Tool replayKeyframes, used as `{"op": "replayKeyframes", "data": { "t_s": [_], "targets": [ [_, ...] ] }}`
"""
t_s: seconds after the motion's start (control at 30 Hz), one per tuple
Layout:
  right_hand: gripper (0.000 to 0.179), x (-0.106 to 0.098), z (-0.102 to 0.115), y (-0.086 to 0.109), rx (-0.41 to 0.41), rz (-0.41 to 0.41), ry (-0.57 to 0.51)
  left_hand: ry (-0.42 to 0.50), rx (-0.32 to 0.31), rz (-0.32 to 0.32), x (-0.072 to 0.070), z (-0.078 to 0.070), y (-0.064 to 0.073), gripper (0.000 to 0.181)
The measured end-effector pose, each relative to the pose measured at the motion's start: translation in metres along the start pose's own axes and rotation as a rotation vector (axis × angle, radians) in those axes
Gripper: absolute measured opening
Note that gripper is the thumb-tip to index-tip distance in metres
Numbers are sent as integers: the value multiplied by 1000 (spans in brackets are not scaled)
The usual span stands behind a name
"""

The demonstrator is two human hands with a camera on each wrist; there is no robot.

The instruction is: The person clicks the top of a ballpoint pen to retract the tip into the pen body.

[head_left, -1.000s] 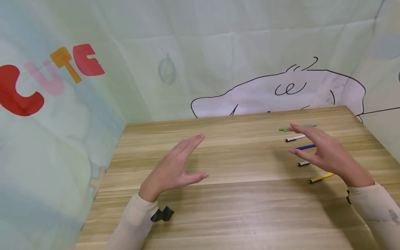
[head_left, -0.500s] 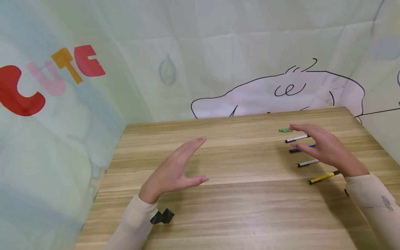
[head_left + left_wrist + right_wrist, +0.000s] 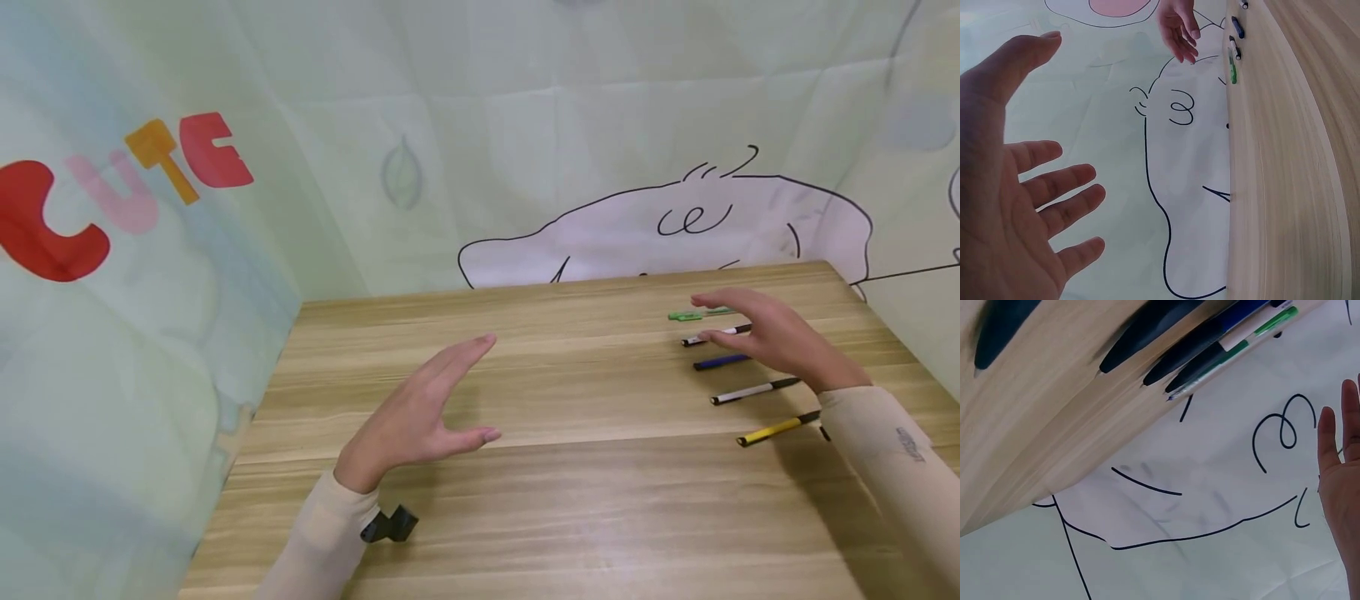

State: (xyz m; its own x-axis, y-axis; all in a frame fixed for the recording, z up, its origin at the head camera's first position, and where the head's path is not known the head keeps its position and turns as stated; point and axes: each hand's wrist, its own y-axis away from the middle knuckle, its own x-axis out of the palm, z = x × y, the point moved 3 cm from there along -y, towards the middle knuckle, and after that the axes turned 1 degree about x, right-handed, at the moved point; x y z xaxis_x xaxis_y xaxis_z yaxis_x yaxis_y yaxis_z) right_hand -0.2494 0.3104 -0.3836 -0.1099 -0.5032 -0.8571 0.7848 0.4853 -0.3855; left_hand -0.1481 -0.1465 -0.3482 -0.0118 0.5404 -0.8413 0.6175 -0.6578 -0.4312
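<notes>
Several pens lie in a row on the wooden table at the right of the head view: a green pen [image 3: 686, 316] farthest back, then a white pen [image 3: 693, 342], a blue pen [image 3: 720, 362], another white pen [image 3: 750, 391] and a yellow pen [image 3: 778, 429] nearest. Over the back of the row is my right hand [image 3: 772, 333], thumb and fingers apart, holding nothing. Farther left, my left hand [image 3: 412, 412] hovers above the bare wood with its fingers extended and thumb spread. The right wrist view shows dark pen tips [image 3: 1007, 331] close up.
The wooden table [image 3: 570, 500] meets a printed cloth backdrop [image 3: 487, 167] at its back and left sides. A black device [image 3: 390, 523] is strapped at the left wrist. Part of a hand enters the right wrist view at its right edge.
My right hand has moved back along the row, from above the blue pen toward the green and first white pens, uncovering more of the nearer pens. The left hand stays almost still.
</notes>
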Motion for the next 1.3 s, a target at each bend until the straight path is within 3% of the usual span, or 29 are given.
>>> {"op": "replayKeyframes", "data": {
  "t_s": [0.17,0.47,0.7,1.0,1.3],
  "targets": [
    [52,3,-12,-4,64,55,-11,1,-2,0,0,0,0,98],
    [49,10,-35,-10,92,123,-33,-11,-8,4,1,1,1,98],
    [49,16,-54,-14,44,144,-47,-5,-4,3,2,0,1,97],
    [45,17,-76,-16,185,274,-128,-5,0,10,1,-2,-1,97],
    [38,24,-88,-19,197,294,-118,-3,1,16,1,-4,-2,97]
  ]
}}
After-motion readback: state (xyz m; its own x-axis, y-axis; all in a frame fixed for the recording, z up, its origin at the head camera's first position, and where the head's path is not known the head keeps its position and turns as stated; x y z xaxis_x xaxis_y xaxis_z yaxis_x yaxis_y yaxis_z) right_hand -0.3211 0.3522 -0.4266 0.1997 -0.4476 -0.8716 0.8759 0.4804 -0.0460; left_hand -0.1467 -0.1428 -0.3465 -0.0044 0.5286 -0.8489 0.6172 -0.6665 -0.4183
